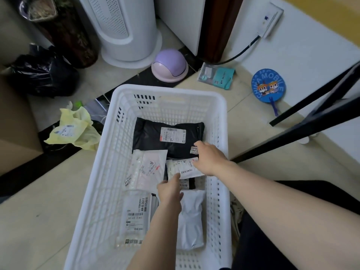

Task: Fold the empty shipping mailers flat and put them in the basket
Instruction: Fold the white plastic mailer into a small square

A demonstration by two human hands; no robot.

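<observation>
Now, in the head view, both hands reach into the basket [169, 90] at frame centre. The right hand [210, 158] has its grip closed on the right end of a white mailer [185, 169]. The left hand [171, 190] touches its near corner, and I cannot tell its grip. Best to press the white mailer flat onto the black mailer [153, 137] so the fold cannot spring open.

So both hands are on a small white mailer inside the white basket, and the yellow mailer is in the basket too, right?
Not the last part. In the head view the left hand and right hand are on the small white mailer inside the white basket, but the yellow mailer lies on the floor left of it.
</observation>
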